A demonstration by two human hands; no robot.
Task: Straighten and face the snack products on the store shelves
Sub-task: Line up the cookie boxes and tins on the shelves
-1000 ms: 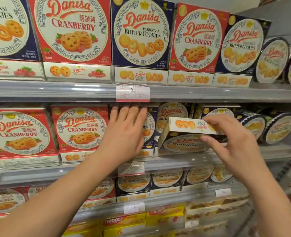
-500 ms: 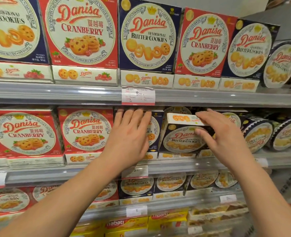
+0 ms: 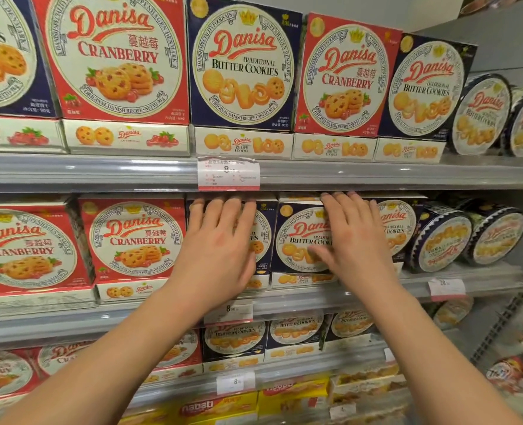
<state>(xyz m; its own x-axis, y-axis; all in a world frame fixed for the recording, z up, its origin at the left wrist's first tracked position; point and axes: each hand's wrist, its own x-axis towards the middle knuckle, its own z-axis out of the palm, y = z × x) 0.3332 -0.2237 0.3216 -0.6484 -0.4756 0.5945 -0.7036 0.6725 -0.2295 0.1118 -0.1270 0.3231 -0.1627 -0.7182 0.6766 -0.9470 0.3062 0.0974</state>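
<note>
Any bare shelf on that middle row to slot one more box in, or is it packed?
Packed across the boxes: cranberry box, then butter cookie boxes under the left hand and right hand, edge to edge. The only bare shelf shows as a strip in front of the round tins, above the price tag.

I face grey metal shelves (image 3: 376, 174) under even light; a plain grey wall (image 3: 505, 41) fills the upper right corner.

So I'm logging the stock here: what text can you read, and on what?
"Danisa Cranberry": red cardboard boxes
"Danisa Traditional Butter Cookies": navy cardboard boxes
"Danisa": round navy tins
"8": white price tag
"nabati": yellow packs
Small print: too blurred.
</note>
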